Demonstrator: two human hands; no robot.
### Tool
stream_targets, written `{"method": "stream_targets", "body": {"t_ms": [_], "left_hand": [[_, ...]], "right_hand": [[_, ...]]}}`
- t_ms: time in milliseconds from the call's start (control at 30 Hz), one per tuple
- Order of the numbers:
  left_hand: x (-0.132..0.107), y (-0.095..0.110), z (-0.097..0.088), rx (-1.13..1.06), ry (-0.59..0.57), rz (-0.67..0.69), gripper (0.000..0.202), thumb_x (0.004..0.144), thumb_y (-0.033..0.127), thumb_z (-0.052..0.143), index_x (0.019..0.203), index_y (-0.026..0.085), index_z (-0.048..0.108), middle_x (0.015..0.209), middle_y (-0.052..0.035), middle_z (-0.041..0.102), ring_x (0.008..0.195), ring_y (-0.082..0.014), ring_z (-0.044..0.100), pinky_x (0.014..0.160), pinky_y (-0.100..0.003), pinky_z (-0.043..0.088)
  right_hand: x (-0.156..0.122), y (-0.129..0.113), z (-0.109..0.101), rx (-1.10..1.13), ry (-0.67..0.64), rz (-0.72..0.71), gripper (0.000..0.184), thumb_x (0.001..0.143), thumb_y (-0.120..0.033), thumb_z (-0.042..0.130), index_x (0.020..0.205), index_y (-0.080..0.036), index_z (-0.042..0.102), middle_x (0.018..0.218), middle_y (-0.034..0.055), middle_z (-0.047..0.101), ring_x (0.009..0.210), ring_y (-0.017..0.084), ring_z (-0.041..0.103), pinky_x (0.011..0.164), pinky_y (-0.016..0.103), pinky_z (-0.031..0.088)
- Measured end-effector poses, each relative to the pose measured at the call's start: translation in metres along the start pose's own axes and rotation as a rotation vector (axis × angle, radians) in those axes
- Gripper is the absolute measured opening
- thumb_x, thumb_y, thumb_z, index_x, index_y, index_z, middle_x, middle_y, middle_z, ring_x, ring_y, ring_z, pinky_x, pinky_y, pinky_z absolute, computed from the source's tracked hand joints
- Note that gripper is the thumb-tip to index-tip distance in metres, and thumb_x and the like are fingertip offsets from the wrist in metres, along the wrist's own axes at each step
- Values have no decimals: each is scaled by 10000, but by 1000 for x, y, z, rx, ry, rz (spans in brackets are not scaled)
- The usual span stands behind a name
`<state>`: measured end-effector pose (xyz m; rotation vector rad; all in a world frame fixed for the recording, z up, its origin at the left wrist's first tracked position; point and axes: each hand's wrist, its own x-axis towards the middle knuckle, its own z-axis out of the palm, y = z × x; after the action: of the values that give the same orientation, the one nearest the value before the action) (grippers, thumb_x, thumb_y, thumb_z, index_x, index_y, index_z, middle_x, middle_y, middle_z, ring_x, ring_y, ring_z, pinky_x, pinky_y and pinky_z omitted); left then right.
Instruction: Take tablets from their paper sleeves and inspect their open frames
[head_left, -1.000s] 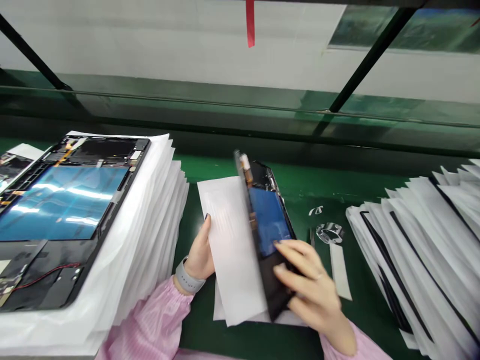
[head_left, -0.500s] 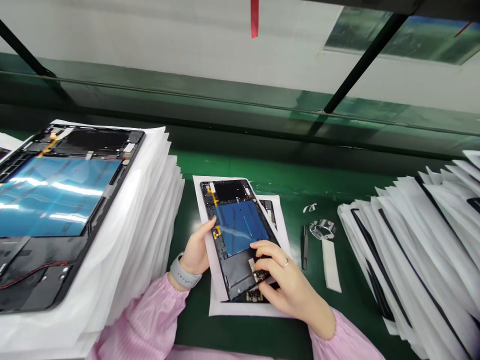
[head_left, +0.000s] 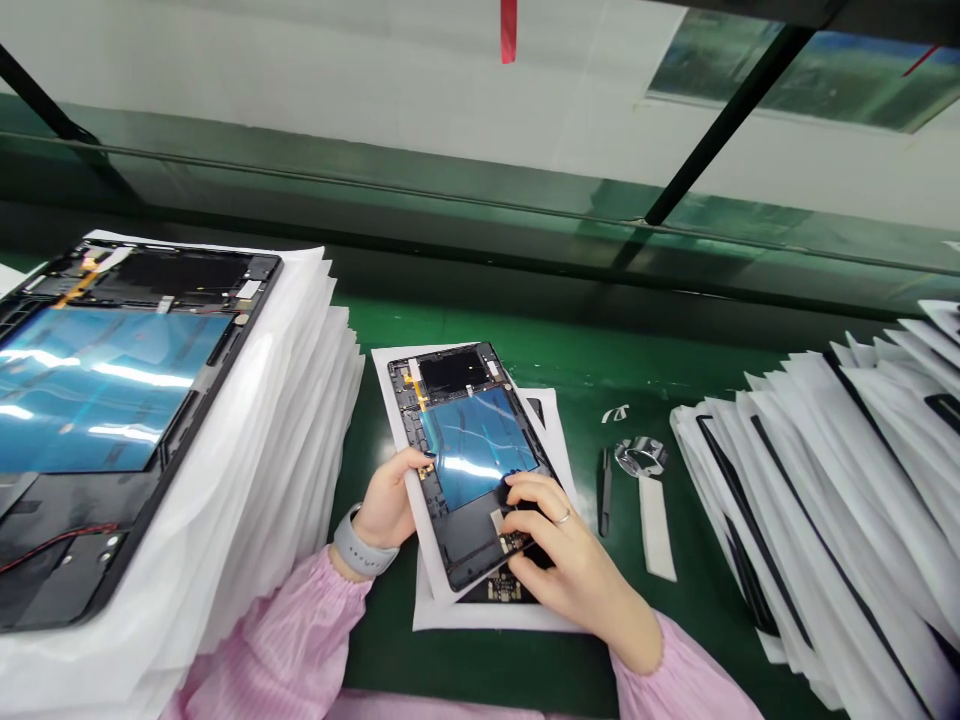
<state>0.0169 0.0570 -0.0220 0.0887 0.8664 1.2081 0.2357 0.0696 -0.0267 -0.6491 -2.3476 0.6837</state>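
From my station, my left-hand grip (head_left: 386, 502) is clenched on the long edge of the opened tablet (head_left: 472, 450), and my right-hand grip (head_left: 559, 565) grasps its near end. The tablet's long axis slants away and leftward, over a white paper sheet (head_left: 394, 410) on the green bench (head_left: 592, 360). Stacked, paper-wrapped panels (head_left: 300, 450) stand left of the tablet.

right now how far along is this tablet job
Looks done: the open tablet housing on the white stack at left. In hand: a second housing on a white sheet, left hand at its edge, right hand on its end. To do, perhaps: the black-edged white pile at right.
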Motion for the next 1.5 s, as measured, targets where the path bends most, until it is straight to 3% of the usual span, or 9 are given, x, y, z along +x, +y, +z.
{"method": "stream_targets", "body": {"t_ms": [167,267,467,667,800,1033,1200,1300,1500], "left_hand": [[0,2,1,23,27,4,71,591,198,597,596,160,656,485,-31,650,675,-299,742,726,-417,618],[-1,3,2,32,42,5,87,588,197,587,607,161,663,498,-36,659,707,-307,746,729,-422,619],[-5,6,7,45,46,-49,188,565,213,550,687,167,685,635,-62,729,852,-350,743,746,-471,622],[-9,5,10,10,163,-147,94,578,208,581,574,182,671,598,-79,728,897,-373,738,793,-486,614],[-11,5,15,-80,225,-193,240,749,322,548,733,180,740,704,-93,764,957,-345,733,819,-451,606],[-11,2,13,-139,105,-218,439,879,458,430,922,179,766,853,-116,783,1074,-339,696,896,-443,574],[-9,2,6,-96,22,-215,561,951,457,290,951,159,764,860,-126,786,1099,-326,687,963,-465,537],[-8,2,6,-98,-26,-213,640,982,421,188,935,156,768,838,-122,787,1106,-310,686,989,-462,521],[-7,0,3,-59,-175,-221,656,993,457,191,959,154,772,839,-113,787,1083,-304,699,1003,-460,508]], "right_hand": [[2,1,-4,-18,-15,2,278,794,-18,514,972,-231,528,1032,100,570,1122,305,575,854,469,554],[2,4,-14,62,6,-8,281,806,-193,703,1027,-241,536,1070,101,596,1129,322,585,897,485,540],[-1,23,-32,230,467,408,98,945,-309,547,937,-255,628,1219,115,563,1237,308,516,1012,507,441],[2,30,-29,758,311,698,179,835,-406,706,819,-236,651,1406,81,509,1350,292,457,1116,437,353],[6,25,-29,921,321,733,196,772,-381,770,763,-224,653,1350,66,545,1311,291,500,1098,418,373],[2,25,-31,902,431,751,177,717,-338,818,828,-238,721,1392,58,520,1309,278,496,1072,385,407],[6,20,-31,1149,472,875,557,681,-251,831,1191,-322,618,1436,39,508,868,171,681,779,326,561],[9,19,-32,1219,515,963,559,658,-210,832,1171,-294,626,1323,27,610,839,154,682,781,289,557],[8,16,-35,1275,344,1028,348,672,-314,820,988,-208,719,934,39,764,812,210,709,725,292,559]]}}
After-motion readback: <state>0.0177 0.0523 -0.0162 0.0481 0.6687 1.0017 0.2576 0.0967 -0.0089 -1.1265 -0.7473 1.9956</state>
